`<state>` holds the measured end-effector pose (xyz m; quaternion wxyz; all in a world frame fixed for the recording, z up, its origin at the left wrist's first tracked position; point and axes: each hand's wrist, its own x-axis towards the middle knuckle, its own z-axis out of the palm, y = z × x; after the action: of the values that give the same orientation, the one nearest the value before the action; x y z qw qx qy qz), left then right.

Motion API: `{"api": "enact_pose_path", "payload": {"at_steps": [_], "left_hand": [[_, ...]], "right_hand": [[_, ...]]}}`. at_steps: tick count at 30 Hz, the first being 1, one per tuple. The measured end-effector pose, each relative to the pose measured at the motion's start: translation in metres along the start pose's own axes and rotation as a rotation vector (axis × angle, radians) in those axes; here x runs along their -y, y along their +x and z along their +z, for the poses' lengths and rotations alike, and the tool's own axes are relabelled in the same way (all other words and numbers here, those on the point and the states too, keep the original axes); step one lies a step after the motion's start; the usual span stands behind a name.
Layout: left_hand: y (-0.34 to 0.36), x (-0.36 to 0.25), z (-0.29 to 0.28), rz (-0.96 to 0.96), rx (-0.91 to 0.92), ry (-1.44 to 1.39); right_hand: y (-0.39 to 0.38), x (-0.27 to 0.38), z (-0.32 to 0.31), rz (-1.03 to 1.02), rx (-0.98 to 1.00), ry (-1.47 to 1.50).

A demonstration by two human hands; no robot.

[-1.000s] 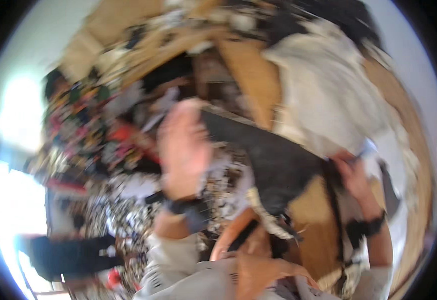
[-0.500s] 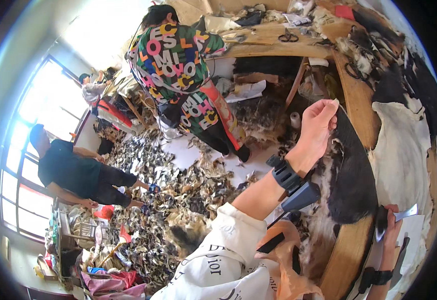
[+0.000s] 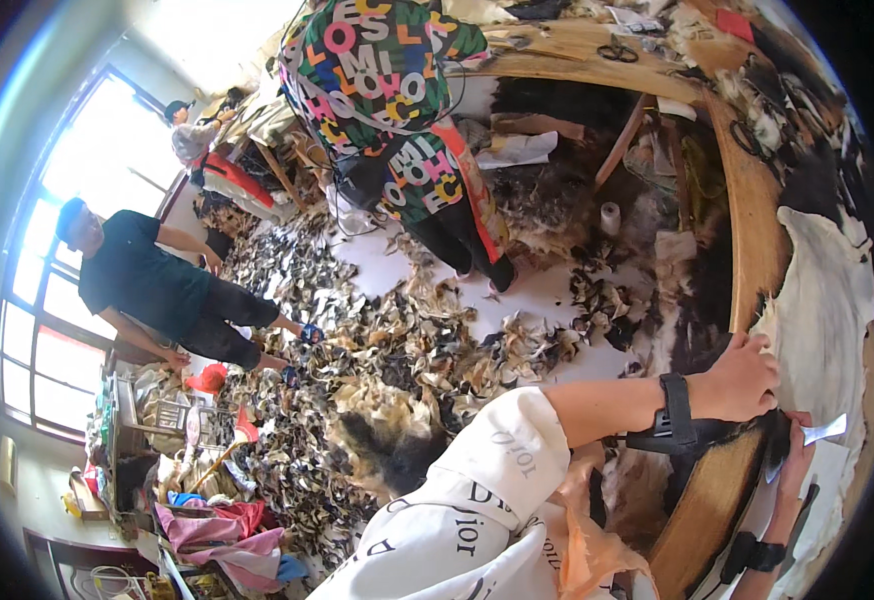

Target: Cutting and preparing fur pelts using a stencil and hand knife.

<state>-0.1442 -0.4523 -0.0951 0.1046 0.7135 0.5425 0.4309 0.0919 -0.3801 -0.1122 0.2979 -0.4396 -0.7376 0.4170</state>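
My left hand [image 3: 740, 380], with a black strap and device at its wrist, is low over the bench edge on the right. Its fingers are curled closed; what they grip is hidden. Dark pelt [image 3: 725, 436] lies just below it, against the wooden bench edge [image 3: 709, 500]. Close beside it, my right hand [image 3: 795, 452] is closed around a knife with a shiny metal blade [image 3: 825, 430]. A pale hide [image 3: 819, 290] spreads over the bench beyond both hands.
Scissors [image 3: 617, 51] and fur scraps lie on the far bench. A person in a letter-patterned outfit [image 3: 372, 75] works there. Another person in dark clothes [image 3: 152, 275] stands left. Scraps [image 3: 377, 340] heap on the floor. A white spool [image 3: 610, 218] stands under the bench.
My left hand has come down and right, from holding up the black pelt's edge to beside my right hand. The raised pelt no longer shows as a broad sheet. The view has shifted slightly.
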Motion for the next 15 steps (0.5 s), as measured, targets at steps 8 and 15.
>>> {"api": "enact_pose_path", "payload": {"at_steps": [8, 15], "left_hand": [[-0.003, -0.015, -0.006, -0.043, 0.192, -0.020], [-0.001, -0.026, -0.019, 0.036, 0.329, 0.076]], "right_hand": [[-0.007, 0.000, -0.005, 0.049, -0.061, -0.073], [-0.008, 0.031, 0.014, 0.042, -0.081, -0.020]]}}
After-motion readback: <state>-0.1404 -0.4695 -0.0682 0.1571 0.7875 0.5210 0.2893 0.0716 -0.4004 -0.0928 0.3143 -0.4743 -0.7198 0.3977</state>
